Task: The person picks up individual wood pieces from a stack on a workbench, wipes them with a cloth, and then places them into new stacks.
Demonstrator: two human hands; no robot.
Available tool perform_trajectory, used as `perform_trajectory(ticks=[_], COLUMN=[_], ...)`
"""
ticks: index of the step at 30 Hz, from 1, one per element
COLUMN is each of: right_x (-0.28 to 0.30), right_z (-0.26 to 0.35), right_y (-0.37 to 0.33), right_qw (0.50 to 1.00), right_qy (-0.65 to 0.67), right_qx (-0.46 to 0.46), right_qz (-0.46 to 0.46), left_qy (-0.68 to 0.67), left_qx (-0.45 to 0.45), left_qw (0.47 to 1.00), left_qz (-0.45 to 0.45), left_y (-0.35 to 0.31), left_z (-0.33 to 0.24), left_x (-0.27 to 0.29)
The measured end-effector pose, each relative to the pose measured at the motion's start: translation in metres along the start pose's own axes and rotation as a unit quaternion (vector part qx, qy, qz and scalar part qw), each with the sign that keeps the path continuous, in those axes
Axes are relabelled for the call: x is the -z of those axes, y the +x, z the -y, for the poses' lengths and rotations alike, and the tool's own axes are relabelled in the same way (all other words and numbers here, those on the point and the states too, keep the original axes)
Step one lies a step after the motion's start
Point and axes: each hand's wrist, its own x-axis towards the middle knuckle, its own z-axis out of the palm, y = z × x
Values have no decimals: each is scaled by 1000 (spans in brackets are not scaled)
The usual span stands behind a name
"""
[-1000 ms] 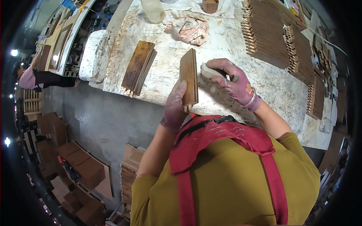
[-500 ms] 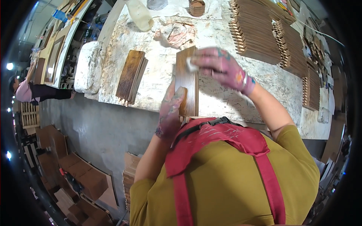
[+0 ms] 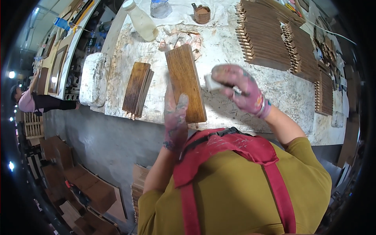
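Note:
My left hand (image 3: 176, 113), in a stained patterned glove, grips a stack of brown wooden boards (image 3: 184, 78) from its left side, thumb over the top face. Thin layers show along the stack's right edge, and it leans slightly left at its far end. To the right of it, my gloved right hand (image 3: 239, 86) is closed around a small whitish block (image 3: 212, 83), held apart from the wood; blur hides what the block is made of. Another brown board stack (image 3: 136, 88) lies left of my left hand, with pale pegs at its near end.
The paint-stained worktable (image 3: 250, 105) carries a crumpled stained cloth (image 3: 192, 38), a bottle of cloudy liquid (image 3: 143, 24), a clear container (image 3: 160, 8) and a brown cup (image 3: 202, 15). Rows of pegged brown boards (image 3: 266, 39) fill the right. A person (image 3: 29, 100) stands at far left.
My right hand with the whitish block has come off the wood, moving right and nearer. The held stack has turned, its far end swinging left and its broad face showing more.

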Motion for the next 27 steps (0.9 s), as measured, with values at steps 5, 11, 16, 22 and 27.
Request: perform_trajectory(ticks=[5,11,16,22,27], right_x=[-3,-9,-12,0,13], right_z=[32,28,2,-76,-69], right_y=[-2,5,33,77,63], right_qw=[989,980,983,980,988], right_qy=[2,-13,-33,-199,26], right_qx=[103,124,161,21,-84], right_qz=[103,153,83,-17,-129], left_qy=[66,10,30,64,-68], left_qx=[-18,46,49,59,77], left_qw=[998,999,998,996,995], left_qz=[-4,-13,11,8,11], left_y=[-1,-11,-20,-26,-26], left_z=[-9,-27,-33,-24,-23], left_x=[-6,-23,-18,-17,-10])
